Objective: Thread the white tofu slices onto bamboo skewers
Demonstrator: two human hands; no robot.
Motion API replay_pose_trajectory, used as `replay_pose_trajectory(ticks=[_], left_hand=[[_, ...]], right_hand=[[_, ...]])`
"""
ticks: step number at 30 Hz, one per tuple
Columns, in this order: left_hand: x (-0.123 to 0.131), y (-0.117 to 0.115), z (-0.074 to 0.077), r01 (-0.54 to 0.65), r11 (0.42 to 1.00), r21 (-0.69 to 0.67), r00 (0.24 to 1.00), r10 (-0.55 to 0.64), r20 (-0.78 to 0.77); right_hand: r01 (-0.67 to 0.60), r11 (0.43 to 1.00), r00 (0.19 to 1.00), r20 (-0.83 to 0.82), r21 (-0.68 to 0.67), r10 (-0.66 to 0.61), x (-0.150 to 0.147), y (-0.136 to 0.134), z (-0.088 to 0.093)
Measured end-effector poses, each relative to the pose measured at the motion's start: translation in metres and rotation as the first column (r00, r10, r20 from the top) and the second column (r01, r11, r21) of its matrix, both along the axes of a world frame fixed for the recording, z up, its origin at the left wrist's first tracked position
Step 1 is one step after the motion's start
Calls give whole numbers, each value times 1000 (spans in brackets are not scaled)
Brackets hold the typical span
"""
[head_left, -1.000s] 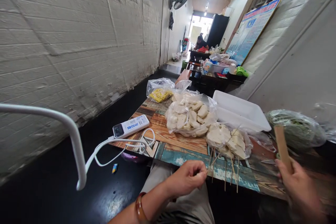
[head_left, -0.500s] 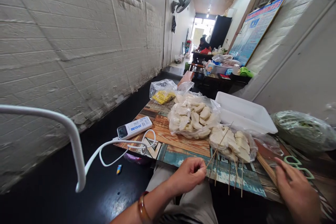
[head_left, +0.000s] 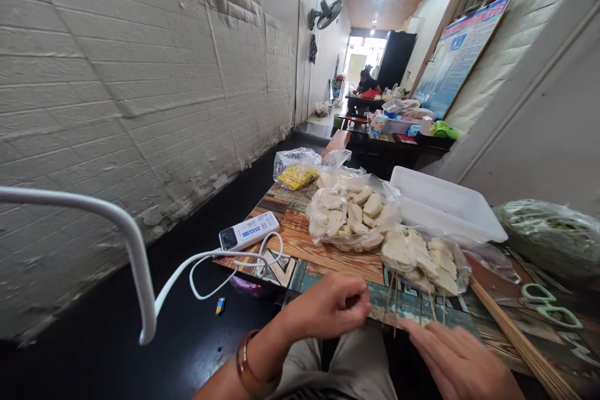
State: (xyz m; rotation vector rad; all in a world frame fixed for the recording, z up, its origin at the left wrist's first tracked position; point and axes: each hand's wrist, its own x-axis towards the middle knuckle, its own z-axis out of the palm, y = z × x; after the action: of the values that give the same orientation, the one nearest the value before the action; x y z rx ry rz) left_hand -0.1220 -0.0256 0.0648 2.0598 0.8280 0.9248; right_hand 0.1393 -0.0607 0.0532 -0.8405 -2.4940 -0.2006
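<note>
My left hand is closed in a loose fist over the table's near edge; whatever its fingers may hold is hidden. My right hand has its fingers stretched out flat, close to the lower ends of several thin skewers. The skewers stick out toward me from pale, sliced food pieces, which lie partly on clear plastic. Behind them sits a clear bag of loose pale pieces. A bundle of bare bamboo sticks lies to the right of my right hand.
Green-handled scissors and a bag of greens lie at right. Behind the food stands a white tray. A yellow packet in plastic and a white device with a cable are at left. Someone sits farther back.
My right hand has moved left, from beside the stick bundle to the skewer ends. The slanted skewer that reached my left hand no longer shows there. The view has shifted slightly.
</note>
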Motion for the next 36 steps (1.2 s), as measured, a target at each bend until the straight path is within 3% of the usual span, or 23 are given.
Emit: replay_pose_trajectory(ticks=[2,3,5,6,8,10,12,15,19,23,31,36], left_hand=[[-4,9,0,-129,989,-70,985,136,104],[-4,15,0,-182,980,-81,973,191,132],[0,29,-1,-228,973,-24,964,229,136],[3,38,-2,-211,977,37,972,205,114],[8,56,-6,-171,974,148,985,165,52],[10,75,-12,-224,950,219,972,233,-17],[4,93,-18,-364,891,272,911,401,-94],[-16,113,-24,-481,824,299,833,536,-139],[-37,122,-27,-522,781,343,749,612,-252],[-33,119,-25,-521,757,396,672,649,-357],[-22,114,-19,-506,722,471,543,691,-476],[-15,112,-20,-470,742,478,574,668,-473]], right_hand=[[81,984,973,-201,-160,-113,4,-3,-10],[127,941,915,-328,-315,-233,2,-4,-15],[76,732,692,-492,-678,-528,-10,-7,-24],[-55,624,566,-539,-780,-624,-21,-8,-28],[-318,486,385,-579,-814,-719,-48,-10,-35],[-441,372,359,-540,-817,-761,-76,-12,-42],[-505,289,411,-521,-814,-748,-98,-14,-49],[-544,197,475,-493,-815,-729,-115,-17,-57],[-574,151,490,-485,-805,-724,-117,-20,-65],[-606,136,493,-505,-784,-708,-117,-21,-68],[-564,172,507,-503,-808,-700,-113,-23,-59],[-568,181,480,-502,-803,-719,-112,-21,-58]])
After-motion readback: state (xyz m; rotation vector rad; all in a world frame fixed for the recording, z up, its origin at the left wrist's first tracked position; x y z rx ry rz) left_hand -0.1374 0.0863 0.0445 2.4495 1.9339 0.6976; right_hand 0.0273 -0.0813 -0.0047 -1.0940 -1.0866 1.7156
